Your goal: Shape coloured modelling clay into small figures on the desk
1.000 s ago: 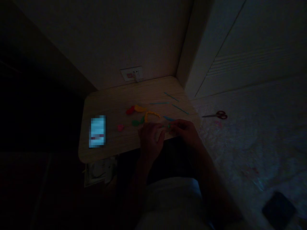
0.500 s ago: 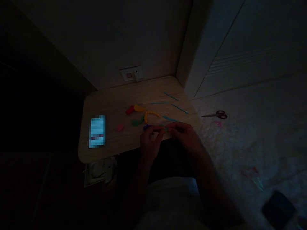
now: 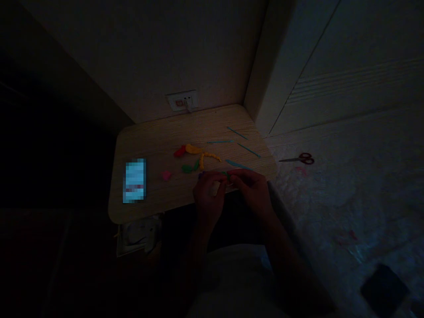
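Note:
Over the table's front edge, my left hand (image 3: 209,193) and my right hand (image 3: 253,187) meet fingertip to fingertip. Both pinch a small piece of green modelling clay (image 3: 225,176), partly hidden by the fingers. Just behind my left hand a bit of purple clay (image 3: 201,175) shows. Beyond it lie green leaf-shaped clay pieces (image 3: 187,168), a curved, beaded yellow strip (image 3: 212,155), an orange lump (image 3: 193,149) and a red lump (image 3: 179,151). A pink clay piece (image 3: 166,176) sits farther left. Close behind my right hand rests a blue modelling knife (image 3: 236,164).
Several thin blue modelling tools (image 3: 249,150) lie at the back right of the wooden table (image 3: 152,137). A phone (image 3: 134,181) with a lit screen is at the left. Scissors (image 3: 298,159) lie on the pale surface to the right. A wall socket (image 3: 182,101) is behind. The room is dim.
My hands were apart a second ago, with green clay at my right fingertips. They have since come together, my right hand moving left, and both now pinch the green clay.

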The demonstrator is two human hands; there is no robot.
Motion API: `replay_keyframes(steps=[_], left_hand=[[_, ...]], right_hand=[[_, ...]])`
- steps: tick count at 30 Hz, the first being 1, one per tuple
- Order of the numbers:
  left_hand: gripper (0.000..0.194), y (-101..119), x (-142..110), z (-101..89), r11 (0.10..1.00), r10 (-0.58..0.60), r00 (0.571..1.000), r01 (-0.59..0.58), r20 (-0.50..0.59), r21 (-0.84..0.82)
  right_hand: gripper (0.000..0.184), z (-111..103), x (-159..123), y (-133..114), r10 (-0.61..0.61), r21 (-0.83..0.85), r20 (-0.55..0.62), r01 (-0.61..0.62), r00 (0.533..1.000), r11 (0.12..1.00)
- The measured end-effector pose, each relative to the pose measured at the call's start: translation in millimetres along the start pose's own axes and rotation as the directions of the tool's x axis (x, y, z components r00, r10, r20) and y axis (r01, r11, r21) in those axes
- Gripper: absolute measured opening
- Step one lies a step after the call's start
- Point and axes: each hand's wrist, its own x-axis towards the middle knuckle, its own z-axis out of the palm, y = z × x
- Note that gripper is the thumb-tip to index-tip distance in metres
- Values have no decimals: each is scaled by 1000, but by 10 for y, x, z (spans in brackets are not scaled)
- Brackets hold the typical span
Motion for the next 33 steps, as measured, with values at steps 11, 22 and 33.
replay_keyframes(steps=[11,22,33], left_hand=[[11,69,92,-182,941,-223,951,267,213,-210],[17,111,141,-188,795,-524,841,541,139,-276],[30,117,127,-207,735,-505,830,558,238,-385]], right_hand=[[26,-33,13,28,-11,83,104,3,994,997],[25,-25,-58,-68,-32,-71,138,42,990,997],[27,17,-2,-102,94,52,92,-99,991,994]])
